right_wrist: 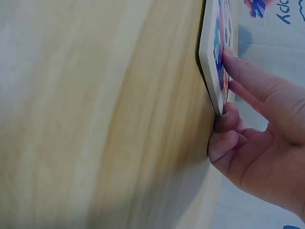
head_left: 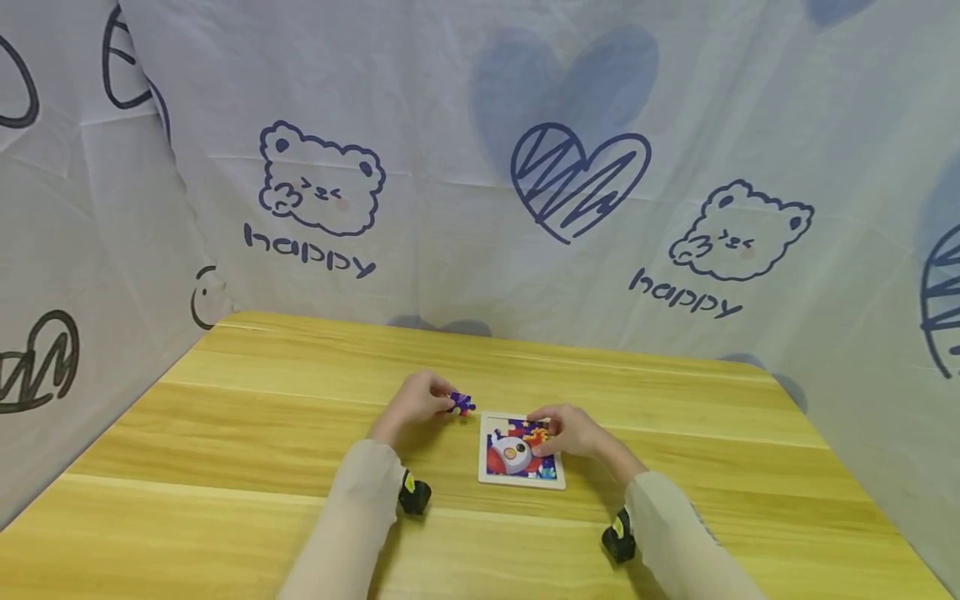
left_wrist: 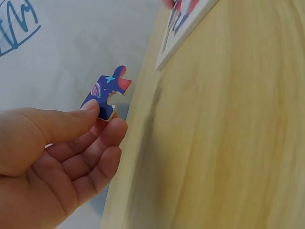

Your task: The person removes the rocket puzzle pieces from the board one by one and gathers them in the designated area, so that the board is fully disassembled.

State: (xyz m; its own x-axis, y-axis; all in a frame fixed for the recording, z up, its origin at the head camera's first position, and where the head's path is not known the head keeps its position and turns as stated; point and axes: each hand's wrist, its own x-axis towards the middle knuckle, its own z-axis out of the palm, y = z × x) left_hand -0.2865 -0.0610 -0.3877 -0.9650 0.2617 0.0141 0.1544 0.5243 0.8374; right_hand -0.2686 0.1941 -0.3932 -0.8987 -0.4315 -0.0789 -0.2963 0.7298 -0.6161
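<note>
My left hand (head_left: pixel 418 403) pinches a purple jigsaw piece (left_wrist: pixel 102 93) between thumb and fingers, a little above the table and left of the puzzle. White swirls, a pale blue star and a red patch show on the piece. My right hand (head_left: pixel 576 432) holds the framed jigsaw puzzle (head_left: pixel 511 457) at its right side. In the right wrist view the thumb (right_wrist: pixel 233 59) lies on the picture, while curled fingers (right_wrist: pixel 225 143) sit at the white edge. The picture shows a round white-faced figure in red, with orange flames; the hand hides part of it.
The puzzle lies flat on a wooden table (head_left: pixel 247 417). Behind and beside the table hangs a white cloth (head_left: pixel 442 208) printed with bears, hearts and the word happy. A black wrist camera (head_left: pixel 414 493) is strapped to each forearm.
</note>
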